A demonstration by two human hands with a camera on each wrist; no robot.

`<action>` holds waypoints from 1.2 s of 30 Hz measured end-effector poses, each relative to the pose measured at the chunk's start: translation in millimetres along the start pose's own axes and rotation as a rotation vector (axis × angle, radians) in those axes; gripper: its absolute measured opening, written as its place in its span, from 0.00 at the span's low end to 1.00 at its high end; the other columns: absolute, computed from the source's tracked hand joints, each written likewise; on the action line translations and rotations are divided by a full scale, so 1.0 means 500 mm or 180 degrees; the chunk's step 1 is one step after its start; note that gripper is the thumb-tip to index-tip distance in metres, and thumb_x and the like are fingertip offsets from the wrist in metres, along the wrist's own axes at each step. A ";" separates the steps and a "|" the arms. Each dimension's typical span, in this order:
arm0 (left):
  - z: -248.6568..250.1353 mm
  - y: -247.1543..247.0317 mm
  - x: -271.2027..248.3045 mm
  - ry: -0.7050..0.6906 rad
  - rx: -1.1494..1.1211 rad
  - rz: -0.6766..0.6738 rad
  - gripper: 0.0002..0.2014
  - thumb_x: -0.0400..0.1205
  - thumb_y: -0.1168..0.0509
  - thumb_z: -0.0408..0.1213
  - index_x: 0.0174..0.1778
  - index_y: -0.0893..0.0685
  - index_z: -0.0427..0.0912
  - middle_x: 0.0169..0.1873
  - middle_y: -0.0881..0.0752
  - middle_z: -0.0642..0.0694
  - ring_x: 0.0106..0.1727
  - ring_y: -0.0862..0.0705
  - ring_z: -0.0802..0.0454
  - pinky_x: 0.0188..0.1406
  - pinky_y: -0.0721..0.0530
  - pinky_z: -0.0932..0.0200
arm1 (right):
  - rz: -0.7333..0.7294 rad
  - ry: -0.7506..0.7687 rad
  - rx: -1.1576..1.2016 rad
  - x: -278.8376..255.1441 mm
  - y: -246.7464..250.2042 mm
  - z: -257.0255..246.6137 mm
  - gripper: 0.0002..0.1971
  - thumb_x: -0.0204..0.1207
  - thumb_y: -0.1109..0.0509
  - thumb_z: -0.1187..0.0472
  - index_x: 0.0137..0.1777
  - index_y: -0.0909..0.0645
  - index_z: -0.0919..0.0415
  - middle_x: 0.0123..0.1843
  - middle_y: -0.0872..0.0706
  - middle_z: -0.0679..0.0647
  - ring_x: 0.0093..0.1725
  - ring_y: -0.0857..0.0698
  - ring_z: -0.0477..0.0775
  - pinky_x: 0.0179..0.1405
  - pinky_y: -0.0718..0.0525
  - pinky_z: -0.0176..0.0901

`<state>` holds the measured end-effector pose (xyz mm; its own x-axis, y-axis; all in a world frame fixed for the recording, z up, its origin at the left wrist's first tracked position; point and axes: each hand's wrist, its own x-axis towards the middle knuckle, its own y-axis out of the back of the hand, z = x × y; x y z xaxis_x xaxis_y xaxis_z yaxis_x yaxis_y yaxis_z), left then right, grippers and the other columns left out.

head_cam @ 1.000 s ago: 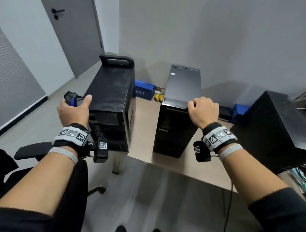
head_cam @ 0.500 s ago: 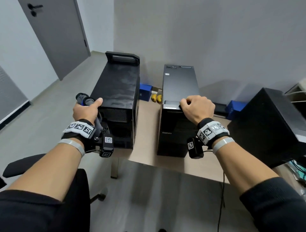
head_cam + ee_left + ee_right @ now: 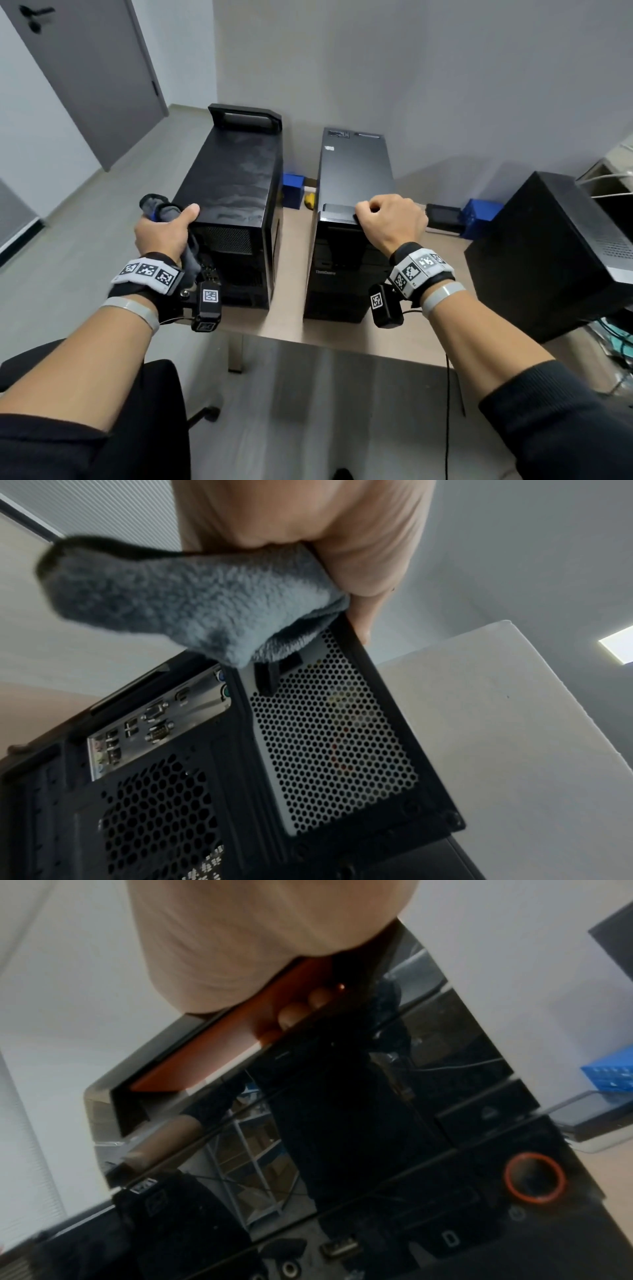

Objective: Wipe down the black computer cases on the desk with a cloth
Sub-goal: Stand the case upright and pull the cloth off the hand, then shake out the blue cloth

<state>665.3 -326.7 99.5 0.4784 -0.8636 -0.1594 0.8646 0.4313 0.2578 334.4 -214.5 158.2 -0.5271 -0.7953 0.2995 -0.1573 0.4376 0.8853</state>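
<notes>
1. The left hand point(image 3: 161, 233) had its grip curled tight round a grey cloth point(image 3: 192, 601), one tuft poking out past the knuckles at 11 o'clock, the rest hanging below the palm. The thumb lay on the near top edge of the left computer case point(image 3: 236, 192), right above the perforated rear panel.

2. The right hand point(image 3: 390, 222) had its grip hooked over the near top edge of the middle computer case point(image 3: 352, 178), fingertips point(image 3: 301, 1007) tucked into the recess under the lip.

3. Handling, as a judgement: the cloth was soft, fluffy and light, best bunched in the palm with a flat pad left free for the panels. The cases looked rigid and heavy, glossy in front, so a top-edge hold suits steadying rather than lifting. Dust streaks showed on the left case's top.

4. Count: three black cases on the tabletop point(image 3: 294, 274), the left at 11 o'clock, the middle at 12, a third case point(image 3: 548, 253) at 2 o'clock, well apart from either hand. One cloth. Two blue boxes sat behind, by the wall.
</notes>
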 end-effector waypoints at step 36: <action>-0.102 -0.535 -0.970 -0.0062 0.0477 -0.2969 0.13 0.88 0.35 0.41 0.39 0.13 0.41 0.26 0.23 0.47 0.27 0.33 0.53 0.20 0.37 0.67 | -0.1333 -0.0112 0.1036 -0.198 0.223 0.897 0.13 0.79 0.30 0.49 0.37 0.16 0.55 0.36 0.13 0.49 0.42 0.16 0.51 0.41 0.24 0.44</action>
<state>209.8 -10.3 59.2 -0.4002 -0.8480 -0.3475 0.8676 -0.4727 0.1542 -5.7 101.4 67.6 -0.3903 -0.9178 -0.0729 -0.6085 0.1977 0.7686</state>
